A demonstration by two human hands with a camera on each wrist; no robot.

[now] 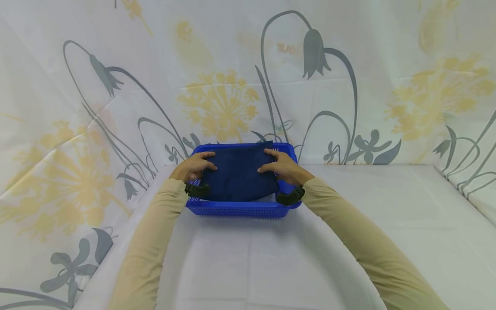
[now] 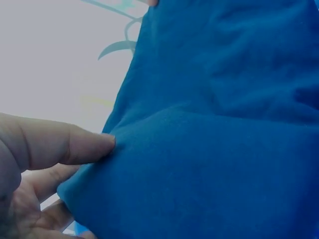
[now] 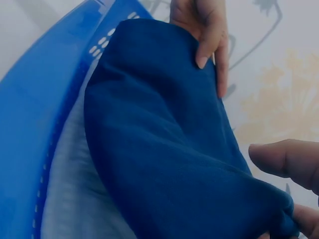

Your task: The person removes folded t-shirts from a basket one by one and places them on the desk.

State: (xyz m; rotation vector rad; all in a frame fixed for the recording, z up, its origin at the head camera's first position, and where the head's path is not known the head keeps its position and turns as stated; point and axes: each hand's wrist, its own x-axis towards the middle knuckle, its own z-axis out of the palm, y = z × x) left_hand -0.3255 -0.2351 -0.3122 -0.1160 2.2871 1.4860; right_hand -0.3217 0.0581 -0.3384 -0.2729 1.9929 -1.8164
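A folded dark blue cloth (image 1: 239, 175) spans the space between both hands over a blue plastic basket (image 1: 236, 211). At its left edge, my left hand (image 1: 192, 167) pinches it, thumb on top and fingers underneath in the left wrist view. My right hand (image 1: 287, 168) holds the opposite edge. In the right wrist view the right thumb (image 3: 284, 158) is lifted off the fabric, while the other fingers are at the cloth's corner, mostly hidden beneath it. Pale fabric (image 3: 75, 194) lies in the basket below the blue cloth.
The basket has perforated sides and stands on a white-covered table (image 1: 248, 258), near its back edge. Behind it hangs a white curtain (image 1: 232, 51) printed with grey and yellow flowers. Dark perforated straps (image 1: 291, 196) circle both wrists.
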